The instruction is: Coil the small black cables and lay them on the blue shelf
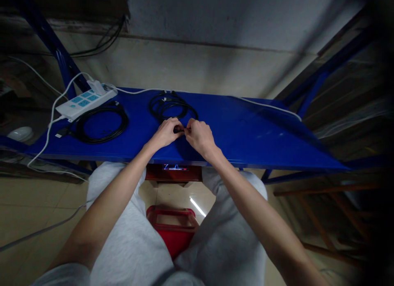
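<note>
Piece (pixel 178 129), dark, narrow, pinched between left grip (pixel 167 131) and right grip (pixel 200 136), not yet set down. Had round black cables (pixel 124 121) already coiled on flat blue bench (pixel 243 130).

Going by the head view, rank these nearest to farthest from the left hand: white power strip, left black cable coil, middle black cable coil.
From the left hand:
1. Middle black cable coil: just beyond the hand.
2. Left black cable coil: off to the left.
3. White power strip: farther left, behind that coil.
</note>
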A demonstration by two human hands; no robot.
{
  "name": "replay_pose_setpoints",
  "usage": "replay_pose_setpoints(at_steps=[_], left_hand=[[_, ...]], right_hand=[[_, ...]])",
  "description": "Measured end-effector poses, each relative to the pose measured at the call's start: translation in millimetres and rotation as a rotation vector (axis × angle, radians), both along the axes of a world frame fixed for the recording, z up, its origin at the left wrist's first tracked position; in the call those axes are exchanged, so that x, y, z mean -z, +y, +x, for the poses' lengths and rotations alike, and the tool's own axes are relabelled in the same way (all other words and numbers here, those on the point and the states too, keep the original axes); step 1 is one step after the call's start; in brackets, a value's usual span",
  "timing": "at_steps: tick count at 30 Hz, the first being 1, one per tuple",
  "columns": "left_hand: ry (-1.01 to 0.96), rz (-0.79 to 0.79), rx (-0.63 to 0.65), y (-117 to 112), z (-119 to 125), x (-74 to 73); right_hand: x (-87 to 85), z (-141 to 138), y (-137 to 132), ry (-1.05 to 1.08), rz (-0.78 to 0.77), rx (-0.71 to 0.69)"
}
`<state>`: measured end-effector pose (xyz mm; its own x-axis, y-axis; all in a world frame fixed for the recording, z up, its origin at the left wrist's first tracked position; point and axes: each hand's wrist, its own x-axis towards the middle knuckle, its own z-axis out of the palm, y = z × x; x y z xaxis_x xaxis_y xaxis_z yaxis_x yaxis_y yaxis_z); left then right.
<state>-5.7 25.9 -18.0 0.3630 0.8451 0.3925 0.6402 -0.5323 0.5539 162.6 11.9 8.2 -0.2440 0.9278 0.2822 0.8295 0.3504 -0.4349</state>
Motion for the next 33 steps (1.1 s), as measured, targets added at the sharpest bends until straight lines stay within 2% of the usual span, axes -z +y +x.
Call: replay_pose_setpoints(at_steps=[6, 11, 17, 23, 27, 33], left_hand=[[0.015, 0.019, -0.02, -3, 0, -1.3], [0.002, 0.004, -0.017, -2, -1, -1.0], [-0.013, 0.008, -0.004, -1, -2, -0.5], [-0.028, 0.016, -0.007, 0, -3, 2.7], [-0.035, 0.021, -0.001, 1, -4, 3.9], [-0.066, 0.004, 0.021, 3, -4, 3.7]], right_hand=[[-7.7, -5, 17, -0.062, -0.053, 0.026], [-6.8, -3, 25, -0.084, -0.057, -0.033], [-18.5, -10, 10, -0.145, -0.124, 0.007], [-32.1, -17, -7, -0.424, -0.148, 0.014], [-29.4, -12, -9, -0.464, -0.111, -0.034], [-17.1, 6, -2, -0.327, -0.012, -0.213]])
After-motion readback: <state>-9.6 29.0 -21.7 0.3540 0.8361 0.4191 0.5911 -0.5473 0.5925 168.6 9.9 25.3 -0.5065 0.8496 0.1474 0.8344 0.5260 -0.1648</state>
